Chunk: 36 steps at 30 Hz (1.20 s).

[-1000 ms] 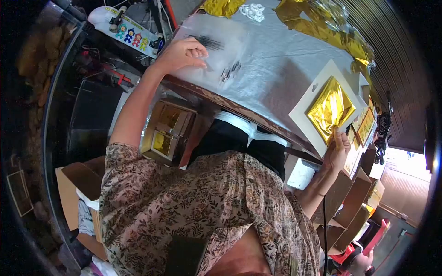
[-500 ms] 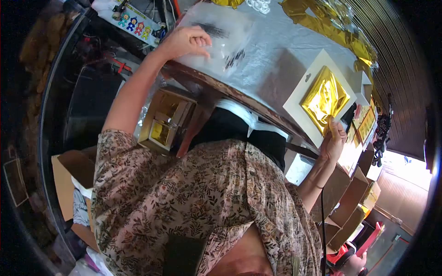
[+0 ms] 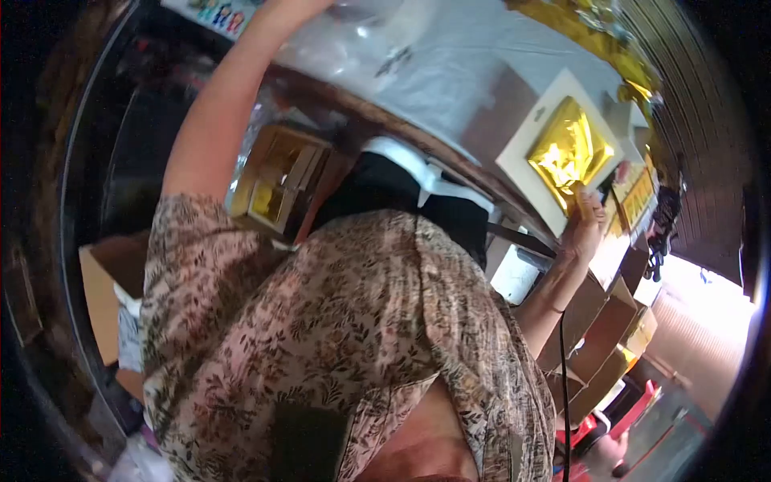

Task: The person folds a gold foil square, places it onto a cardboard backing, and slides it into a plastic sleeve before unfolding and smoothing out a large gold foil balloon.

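My right hand (image 3: 586,225) pinches the lower edge of a white hang card (image 3: 516,158) and holds it tilted over the table's edge. On the card lies a flat, shiny folded gold foil piece (image 3: 572,145). My left forearm (image 3: 233,100) reaches forward past the top edge of the picture, so the left hand itself is out of sight. Beneath that arm, clear plastic bags (image 3: 333,56) with dark print lie on the table, blurred by motion.
The table (image 3: 450,104) has a pale, wrinkled cover. Gold foil strips (image 3: 618,48) lie along its far right side. An open box (image 3: 273,181) with gold-fronted packs stands below, at left. Cardboard boxes (image 3: 602,337) are stacked at lower right, near a hanging black cable (image 3: 564,394).
My left hand has moved forward from above the plastic bags and out of the picture. The right hand still holds the card in nearly the same place. The view has shifted slightly.
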Motion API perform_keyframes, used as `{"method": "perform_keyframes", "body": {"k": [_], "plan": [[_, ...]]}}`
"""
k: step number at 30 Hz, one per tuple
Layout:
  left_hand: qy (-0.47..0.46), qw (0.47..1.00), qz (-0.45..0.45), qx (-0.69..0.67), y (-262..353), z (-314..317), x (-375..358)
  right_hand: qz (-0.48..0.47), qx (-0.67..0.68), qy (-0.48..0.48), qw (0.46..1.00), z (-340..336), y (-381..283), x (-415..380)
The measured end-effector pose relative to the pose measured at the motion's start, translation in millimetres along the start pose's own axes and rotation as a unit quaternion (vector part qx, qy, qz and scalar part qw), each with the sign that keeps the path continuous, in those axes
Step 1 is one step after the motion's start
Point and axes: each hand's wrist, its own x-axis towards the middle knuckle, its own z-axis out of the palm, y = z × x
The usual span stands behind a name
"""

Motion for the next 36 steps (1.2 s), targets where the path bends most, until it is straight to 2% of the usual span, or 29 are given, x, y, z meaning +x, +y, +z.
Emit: {"method": "perform_keyframes", "body": {"k": [1,2,4,5,6,9,10,12,13,15,18,22,24,29,34,36], "plan": [[0.055,0.994,0.061,0.067,13,4,11,-0.011,0.007,-0.003,1.000,-7,4,3],[0.061,0.994,0.077,0.055,23,17,21,0.007,-0.030,0.047,0.998,0,-3,1],[-0.078,0.996,0.040,-0.008,42,60,26,0.001,-0.037,0.010,0.999,-14,-1,3],[-0.069,0.992,0.033,-0.100,56,90,22,0.027,-0.042,0.082,0.995,3,-10,-1],[-0.102,0.990,0.018,-0.096,71,121,20,0.030,-0.054,0.094,0.994,9,-15,-3],[-0.161,0.975,-0.003,-0.156,111,196,3,0.021,-0.090,0.042,0.995,-10,-8,-3],[-0.166,0.973,0.004,-0.160,116,216,-6,0.038,-0.113,0.059,0.991,-13,-6,-3],[-0.251,0.961,-0.037,-0.113,127,240,-16,0.048,-0.104,0.058,0.992,-11,-7,-8],[-0.253,0.960,-0.031,-0.116,127,242,-21,0.067,-0.102,0.047,0.991,-16,-7,-10],[-0.185,0.964,-0.018,-0.188,125,224,-35,0.069,-0.100,0.055,0.991,-23,1,-10],[-0.206,0.955,-0.037,-0.209,135,194,-56,0.078,-0.102,0.038,0.991,-38,5,-7],[-0.217,0.953,-0.011,-0.209,131,198,-62,0.123,-0.052,0.021,0.991,-44,4,1],[-0.234,0.947,-0.038,-0.218,130,197,-61,0.135,-0.046,0.001,0.990,-44,3,3],[-0.237,0.947,-0.029,-0.213,127,199,-62,0.168,-0.130,-0.005,0.977,-23,-13,7],[-0.251,0.939,-0.027,-0.232,128,194,-61,0.150,-0.153,-0.014,0.977,-13,-16,18],[-0.241,0.946,0.021,-0.217,129,192,-62,0.151,-0.155,-0.016,0.976,-11,-17,25]]}}
